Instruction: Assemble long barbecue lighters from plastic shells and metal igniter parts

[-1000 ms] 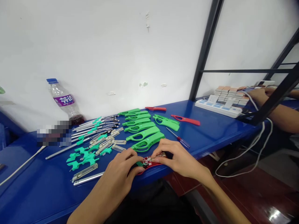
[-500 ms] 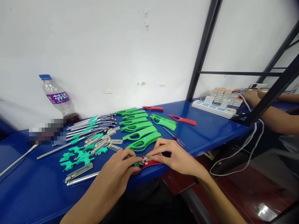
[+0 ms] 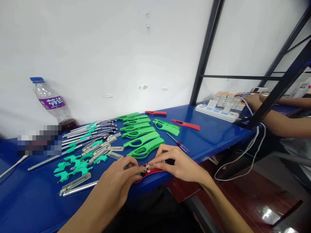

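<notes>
My left hand (image 3: 120,172) is closed on the left end of a red lighter casing (image 3: 153,171) at the table's front edge. Inside this casing are white wires, a black part and a small clear part (image 3: 148,166). From the right, my right hand (image 3: 178,163) pinches at the casing's inside; what sits between its fingertips is mostly hidden. Just beyond my hands lie several green lighter casings (image 3: 145,148) in a column. To the left are clear lighter fuel tanks (image 3: 103,152), teal triggers (image 3: 79,166) and metal lighter tubes (image 3: 55,158) with wires.
A screwdriver (image 3: 178,143) and red casings (image 3: 186,124) lie on the blue table (image 3: 211,136). A drink bottle (image 3: 52,103) leans on the wall. At right stand a black metal post (image 3: 204,51), a power strip (image 3: 216,113) and another person's arm (image 3: 279,119).
The view has turned slightly right, so the table's things sit further left in it. Both hands stay on the red casing, with only slight finger movement.
</notes>
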{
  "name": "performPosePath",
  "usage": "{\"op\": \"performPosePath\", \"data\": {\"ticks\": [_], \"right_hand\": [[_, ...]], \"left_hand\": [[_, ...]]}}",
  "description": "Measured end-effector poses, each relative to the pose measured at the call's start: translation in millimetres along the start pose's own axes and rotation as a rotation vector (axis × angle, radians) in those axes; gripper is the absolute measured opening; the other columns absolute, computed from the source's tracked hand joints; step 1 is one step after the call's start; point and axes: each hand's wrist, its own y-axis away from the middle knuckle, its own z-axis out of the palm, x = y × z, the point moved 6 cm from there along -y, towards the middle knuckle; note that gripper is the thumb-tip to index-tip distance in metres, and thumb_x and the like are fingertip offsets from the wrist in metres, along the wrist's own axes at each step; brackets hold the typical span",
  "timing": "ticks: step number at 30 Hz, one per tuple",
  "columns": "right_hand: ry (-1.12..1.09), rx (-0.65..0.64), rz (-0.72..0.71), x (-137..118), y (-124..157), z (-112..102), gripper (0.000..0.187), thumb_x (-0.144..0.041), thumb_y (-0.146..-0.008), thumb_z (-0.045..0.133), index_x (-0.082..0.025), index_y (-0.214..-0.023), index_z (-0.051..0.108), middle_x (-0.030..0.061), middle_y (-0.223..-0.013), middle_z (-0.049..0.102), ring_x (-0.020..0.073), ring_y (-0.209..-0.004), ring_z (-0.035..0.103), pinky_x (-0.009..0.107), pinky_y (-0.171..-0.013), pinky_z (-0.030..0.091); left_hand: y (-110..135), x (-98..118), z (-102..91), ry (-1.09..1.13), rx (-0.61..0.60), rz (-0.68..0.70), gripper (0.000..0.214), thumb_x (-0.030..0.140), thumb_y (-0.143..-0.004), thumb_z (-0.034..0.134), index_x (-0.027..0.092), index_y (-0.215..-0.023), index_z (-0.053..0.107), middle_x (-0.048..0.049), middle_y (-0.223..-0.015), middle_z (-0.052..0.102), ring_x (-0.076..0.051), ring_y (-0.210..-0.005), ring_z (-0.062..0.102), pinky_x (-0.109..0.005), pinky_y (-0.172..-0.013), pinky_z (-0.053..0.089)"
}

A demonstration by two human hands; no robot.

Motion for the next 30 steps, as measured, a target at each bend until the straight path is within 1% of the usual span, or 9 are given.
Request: {"op": "performPosePath", "data": {"ticks": [12,18,21,22,24,25,27,28,30], "right_hand": [[0.06,0.007,-0.072,-7,2,-1,0.02,-0.024,-0.101,0.067,-0.027,-0.114,0.081,0.0047,-0.107,0.072,0.0188,-0.101,0.068,0.031,-0.092,0.052],[0.141,0.077,-0.143,-19,7,1,0.031,-0.033,-0.102,0.065,-0.024,-0.131,0.073,0.0074,-0.121,0.072,0.0201,-0.113,0.067,0.033,-0.103,0.051],[0.185,0.23,-0.189,-15,13,-26,0.028,-0.036,-0.105,0.06,-0.023,-0.124,0.074,0.007,-0.123,0.073,0.0196,-0.114,0.068,0.034,-0.104,0.052],[0.251,0.301,-0.164,-8,15,-42,0.027,-0.036,-0.106,0.058,-0.023,-0.121,0.075,0.0067,-0.122,0.074,0.0201,-0.115,0.068,0.035,-0.104,0.053],[0.531,0.445,-0.013,15,19,-81,0.031,-0.037,-0.109,0.048,-0.026,-0.121,0.074,0.005,-0.124,0.075,0.0206,-0.118,0.068,0.038,-0.107,0.053],[0.584,0.471,0.052,31,21,-101,0.034,-0.034,-0.109,0.045,-0.025,-0.126,0.072,0.0071,-0.129,0.074,0.0236,-0.123,0.066,0.043,-0.111,0.05],[0.639,0.47,0.145,63,22,-132,0.037,-0.037,-0.106,0.051,-0.022,-0.134,0.069,0.0114,-0.14,0.069,0.0313,-0.135,0.059,0.052,-0.117,0.043],[0.659,0.451,0.194,80,23,-143,0.04,-0.04,-0.102,0.058,-0.022,-0.136,0.069,0.0129,-0.143,0.067,0.0349,-0.136,0.058,0.055,-0.117,0.042],[0.683,0.398,0.279,109,24,-155,0.04,-0.042,-0.097,0.065,-0.021,-0.13,0.073,0.014,-0.135,0.073,0.0367,-0.126,0.066,0.052,-0.109,0.05]], "left_hand": [[1,-6,1.6,0.002,0.036,0.019,0.031,0.021,-0.102,0.051,0.035,-0.114,0.077,-0.0016,-0.111,0.073,-0.021,-0.095,0.072,-0.03,-0.082,0.058],[0,-12,1.2,0.011,0.091,0.061,0.024,0.03,-0.101,0.057,0.035,-0.112,0.078,0.0001,-0.108,0.075,-0.02,-0.093,0.075,-0.024,-0.079,0.06],[0,-14,4.8,-0.015,0.098,0.073,0.025,0.034,-0.103,0.054,0.036,-0.113,0.077,-0.0006,-0.11,0.075,-0.02,-0.095,0.074,-0.024,-0.08,0.06],[0,-14,4.5,-0.023,0.119,0.069,0.027,0.034,-0.104,0.052,0.035,-0.112,0.078,-0.0013,-0.11,0.075,-0.02,-0.094,0.074,-0.024,-0.079,0.061],[1,-12,2.8,-0.032,0.136,0.069,0.03,0.034,-0.105,0.048,0.033,-0.112,0.078,-0.0029,-0.109,0.074,-0.021,-0.092,0.073,-0.026,-0.078,0.061],[1,-9,2.6,-0.032,0.114,0.082,0.031,0.033,-0.105,0.048,0.033,-0.114,0.077,-0.0035,-0.11,0.074,-0.021,-0.093,0.073,-0.027,-0.079,0.061],[0,-4,0.8,-0.027,0.063,0.078,0.031,0.031,-0.104,0.048,0.032,-0.117,0.076,-0.0043,-0.112,0.073,-0.022,-0.095,0.072,-0.031,-0.083,0.061],[0,-2,-1.2,-0.024,0.052,0.071,0.031,0.03,-0.105,0.048,0.032,-0.116,0.076,-0.0046,-0.112,0.072,-0.023,-0.096,0.072,-0.033,-0.084,0.061],[0,1,-5.2,-0.013,0.044,0.059,0.03,0.029,-0.105,0.048,0.032,-0.116,0.076,-0.0049,-0.112,0.072,-0.025,-0.099,0.071,-0.038,-0.086,0.061]]}}
